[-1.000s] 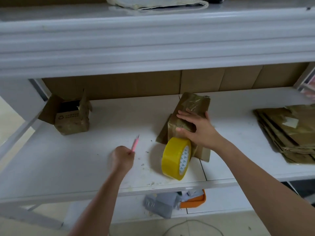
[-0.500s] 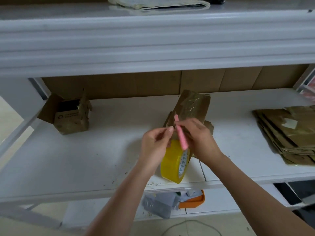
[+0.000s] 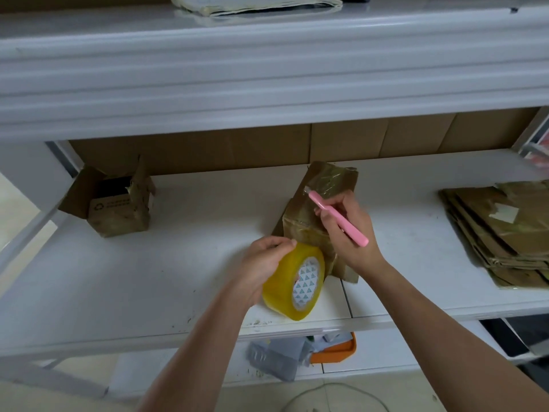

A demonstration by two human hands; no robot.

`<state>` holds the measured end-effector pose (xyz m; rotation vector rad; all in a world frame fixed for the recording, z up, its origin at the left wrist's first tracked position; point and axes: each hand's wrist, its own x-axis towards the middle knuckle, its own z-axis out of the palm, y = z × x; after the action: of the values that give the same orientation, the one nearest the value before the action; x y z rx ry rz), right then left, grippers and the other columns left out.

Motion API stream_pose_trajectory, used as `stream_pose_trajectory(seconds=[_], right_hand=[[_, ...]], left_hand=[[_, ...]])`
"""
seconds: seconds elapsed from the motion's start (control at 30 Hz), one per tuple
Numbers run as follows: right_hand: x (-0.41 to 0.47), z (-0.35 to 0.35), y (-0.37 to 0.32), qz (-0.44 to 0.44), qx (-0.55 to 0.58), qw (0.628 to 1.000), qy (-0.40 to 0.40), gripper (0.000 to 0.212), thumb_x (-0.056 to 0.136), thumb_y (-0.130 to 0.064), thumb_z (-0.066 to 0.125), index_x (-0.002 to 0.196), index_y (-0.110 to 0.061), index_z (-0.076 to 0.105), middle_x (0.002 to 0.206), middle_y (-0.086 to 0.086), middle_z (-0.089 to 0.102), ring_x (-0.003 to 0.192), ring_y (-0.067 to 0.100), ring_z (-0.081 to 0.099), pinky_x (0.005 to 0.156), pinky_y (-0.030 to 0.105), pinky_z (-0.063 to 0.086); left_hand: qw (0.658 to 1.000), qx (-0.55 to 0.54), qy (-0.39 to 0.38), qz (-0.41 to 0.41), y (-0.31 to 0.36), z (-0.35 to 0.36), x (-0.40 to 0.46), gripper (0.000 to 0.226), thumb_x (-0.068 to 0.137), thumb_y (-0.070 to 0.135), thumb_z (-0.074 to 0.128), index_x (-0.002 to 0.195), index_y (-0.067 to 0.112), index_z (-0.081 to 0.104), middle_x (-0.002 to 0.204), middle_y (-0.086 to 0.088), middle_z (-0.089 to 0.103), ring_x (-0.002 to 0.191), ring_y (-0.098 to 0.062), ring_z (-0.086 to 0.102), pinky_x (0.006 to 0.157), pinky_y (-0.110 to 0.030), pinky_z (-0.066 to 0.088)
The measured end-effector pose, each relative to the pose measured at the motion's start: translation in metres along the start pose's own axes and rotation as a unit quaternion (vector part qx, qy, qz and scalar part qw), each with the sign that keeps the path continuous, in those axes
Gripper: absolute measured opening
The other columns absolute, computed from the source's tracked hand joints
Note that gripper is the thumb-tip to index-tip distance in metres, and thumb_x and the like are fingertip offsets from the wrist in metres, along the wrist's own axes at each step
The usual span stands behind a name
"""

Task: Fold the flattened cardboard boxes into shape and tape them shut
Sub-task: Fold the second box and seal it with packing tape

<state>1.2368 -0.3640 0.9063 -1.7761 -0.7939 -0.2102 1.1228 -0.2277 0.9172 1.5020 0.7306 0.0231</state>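
White shelf unit (image 3: 124, 292) with a thick white shelf (image 3: 267, 69) on top. Brown cardboard wall (image 3: 237, 150) at the back. Pale tiled floor (image 3: 371, 394) below, with a thin cable (image 3: 335, 391) on it. Soft daylight.

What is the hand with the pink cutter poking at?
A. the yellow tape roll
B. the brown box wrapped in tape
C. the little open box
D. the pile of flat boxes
B: the right hand holds the pink cutter, whose tip sits on the taped brown box, while the left hand grips the yellow tape roll.
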Motion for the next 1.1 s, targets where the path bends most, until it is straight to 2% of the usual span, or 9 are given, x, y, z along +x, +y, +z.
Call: stream_pose_trajectory(seconds=[0.13, 0.23, 0.4, 0.57, 0.73, 0.87, 0.97, 1.03, 1.1], right_hand=[[0.001, -0.002, 0.001, 0.018, 0.037, 0.999, -0.003, 0.011, 0.093, -0.016, 0.056, 0.103, -0.016, 0.053, 0.089, 0.002, 0.067, 0.076, 0.019, 0.066, 0.062, 0.048, 0.055], [0.003, -0.006, -0.002, 0.043, 0.089, 0.995, -0.018, 0.024, 0.092, -0.016, 0.056, 0.115, -0.021, 0.056, 0.102, -0.002, 0.067, 0.091, 0.018, 0.068, 0.075, 0.044, 0.059], [0.008, -0.014, -0.011, 0.045, 0.185, 0.980, -0.050, 0.018, 0.091, -0.006, 0.062, 0.107, -0.012, 0.068, 0.099, 0.005, 0.071, 0.092, 0.023, 0.070, 0.078, 0.039, 0.057], [0.005, -0.025, -0.022, 0.019, 0.197, 0.973, -0.119, 0.015, 0.088, -0.007, 0.067, 0.099, -0.017, 0.069, 0.083, 0.012, 0.067, 0.078, 0.030, 0.067, 0.069, 0.038, 0.057], [-0.008, -0.032, -0.023, -0.106, 0.046, 0.971, -0.210, 0.007, 0.084, -0.006, 0.060, 0.085, -0.008, 0.067, 0.076, -0.013, 0.062, 0.066, 0.005, 0.059, 0.058, 0.012, 0.040], [-0.010, -0.035, -0.019, -0.120, 0.029, 0.968, -0.217, 0.007, 0.085, -0.005, 0.059, 0.080, -0.002, 0.063, 0.077, -0.018, 0.059, 0.072, -0.003, 0.061, 0.061, 0.009, 0.040], [-0.009, -0.032, -0.013, -0.146, -0.027, 0.958, -0.245, 0.008, 0.085, -0.008, 0.058, 0.077, -0.009, 0.061, 0.076, -0.021, 0.055, 0.073, -0.005, 0.058, 0.082, 0.017, 0.046], [-0.008, -0.031, -0.010, -0.161, -0.064, 0.947, -0.272, 0.016, 0.084, -0.006, 0.057, 0.074, -0.018, 0.055, 0.071, -0.019, 0.052, 0.069, 0.000, 0.055, 0.109, 0.036, 0.037], [-0.006, -0.032, -0.009, -0.157, -0.060, 0.943, -0.288, 0.020, 0.085, -0.006, 0.055, 0.073, -0.021, 0.052, 0.068, -0.015, 0.052, 0.066, 0.004, 0.055, 0.116, 0.047, 0.029]], left_hand=[[0.994, 0.109, -0.010, -0.001, -0.002, -0.001, -0.005, 0.018, 0.086, 0.037, 0.073, 0.102, 0.029, 0.070, 0.103, -0.002, 0.070, 0.094, -0.023, 0.068, 0.084, -0.038, 0.058], [0.996, 0.090, -0.017, 0.002, -0.003, -0.003, -0.008, 0.008, 0.090, 0.032, 0.069, 0.097, 0.033, 0.070, 0.099, 0.003, 0.070, 0.089, -0.017, 0.069, 0.075, -0.030, 0.058], [0.993, 0.113, -0.004, -0.027, 0.004, 0.003, -0.008, 0.017, 0.094, 0.036, 0.062, 0.108, 0.027, 0.069, 0.106, 0.000, 0.068, 0.099, -0.021, 0.064, 0.094, -0.040, 0.053], [0.992, 0.119, 0.011, -0.032, 0.008, 0.008, -0.003, 0.013, 0.094, 0.036, 0.064, 0.098, 0.025, 0.068, 0.094, 0.001, 0.068, 0.084, -0.015, 0.063, 0.067, -0.026, 0.049], [0.989, 0.140, -0.013, -0.046, 0.017, 0.006, -0.001, 0.012, 0.091, 0.024, 0.069, 0.099, 0.016, 0.070, 0.108, -0.013, 0.070, 0.103, -0.030, 0.065, 0.097, -0.043, 0.052], [0.987, 0.151, -0.010, -0.061, 0.020, 0.000, 0.001, 0.021, 0.085, 0.025, 0.074, 0.104, 0.014, 0.072, 0.110, -0.014, 0.068, 0.105, -0.032, 0.064, 0.098, -0.047, 0.052], [0.982, 0.182, 0.017, -0.046, 0.017, 0.001, 0.003, 0.023, 0.086, 0.031, 0.074, 0.104, 0.018, 0.073, 0.108, -0.009, 0.068, 0.104, -0.029, 0.062, 0.098, -0.045, 0.051], [0.981, 0.187, 0.030, -0.033, 0.015, 0.002, 0.005, 0.023, 0.087, 0.031, 0.071, 0.105, 0.017, 0.072, 0.108, -0.009, 0.067, 0.104, -0.028, 0.061, 0.097, -0.043, 0.051], [0.979, 0.199, 0.036, -0.023, 0.015, 0.004, 0.006, 0.019, 0.089, 0.029, 0.070, 0.104, 0.017, 0.073, 0.105, -0.008, 0.066, 0.101, -0.025, 0.060, 0.092, -0.037, 0.051]])
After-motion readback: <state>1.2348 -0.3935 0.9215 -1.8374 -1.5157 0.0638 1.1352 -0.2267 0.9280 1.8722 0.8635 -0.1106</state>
